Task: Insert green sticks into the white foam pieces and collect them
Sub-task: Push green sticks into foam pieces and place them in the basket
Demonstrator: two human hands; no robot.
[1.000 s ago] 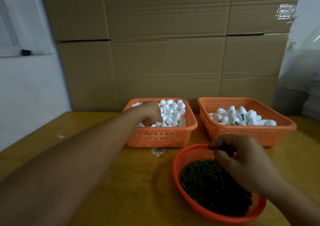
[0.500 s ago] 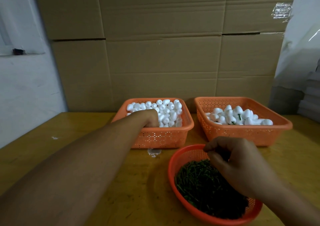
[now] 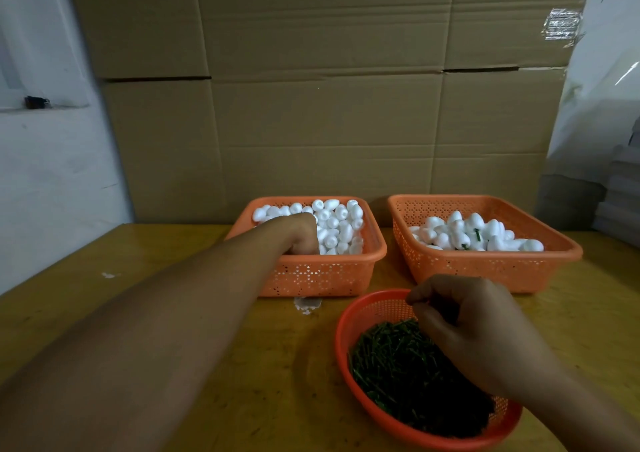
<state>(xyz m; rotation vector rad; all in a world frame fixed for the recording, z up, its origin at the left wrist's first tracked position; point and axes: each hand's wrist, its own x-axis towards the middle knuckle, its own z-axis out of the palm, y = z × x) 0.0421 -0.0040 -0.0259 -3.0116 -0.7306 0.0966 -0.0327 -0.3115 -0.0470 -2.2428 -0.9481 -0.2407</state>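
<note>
The left hand (image 3: 300,235) is sunk among the white foam pieces (image 3: 334,226) in the far left basket (image 3: 322,275); its fingers are buried, so its grip cannot be told. The right hand (image 3: 474,330) hovers with fingers curled over the green sticks (image 3: 391,365) in the near round basket (image 3: 349,316), thumb and forefinger pinched together, whether on a stick I cannot tell. Stuck pieces (image 3: 474,235) lie in the far right basket (image 3: 485,271).

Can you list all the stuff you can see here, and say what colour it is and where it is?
left basket: one, orange, back of table, heaped with plain white foam pieces
right basket: one, orange, beside it, holds foam pieces with green sticks in them
round basket: one, red-orange, nearest, full of loose green sticks
table: one, yellow-brown wood
cardboard boxes: several, brown, stacked behind
left hand: reaching into left basket
right hand: over round basket, fingertips pinched
</note>
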